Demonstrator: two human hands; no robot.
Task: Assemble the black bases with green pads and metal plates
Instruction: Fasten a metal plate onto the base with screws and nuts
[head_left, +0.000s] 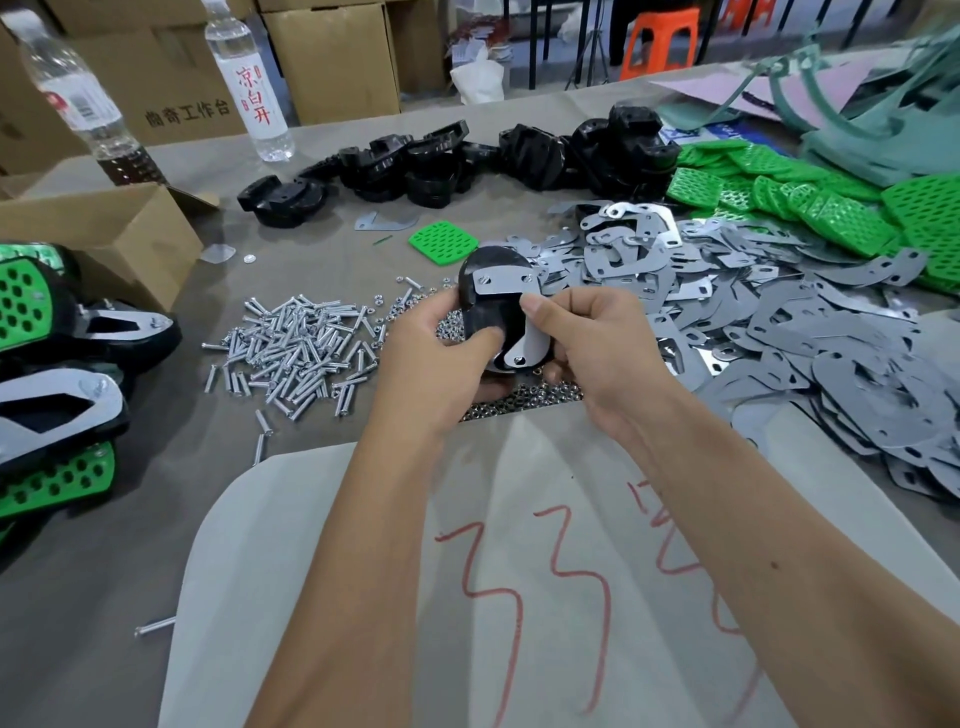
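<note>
1. Both hands hold one black base (493, 312) up off the counter (311, 467), above a scatter of small nuts (524, 400). The left hand (436, 348) grips its left side with the thumb pressed on the dark face; the right hand (587, 332) pinches it from the right, fingers curled round the edge.
2. A metal plate (501, 283) already lies across the upper part of the base, with two screw heads showing in it. A second bright piece with one screw head sits near the lower end, close to the left thumb.
3. Judged from this, the step in hand is fastening the plate to the base: the screws are in, and the hands look to be working behind it, perhaps seating nuts. The back of the base is hidden, so I cannot tell whether any nut is on.
4. No green pad is visible on this base. One loose green pad (443, 243) lies on the counter just beyond it, with a larger heap at far right.
5. Supplies are near: the screw pile (296, 343) to the left, spare plates (753, 322) to the right, more bases (457, 161) further back. Finished assemblies (57, 374) are stacked at the left edge.
6. The next move likely calls for keeping the plate square on the base while each fastener is tightened, then adding a pad if it is still missing.
</note>
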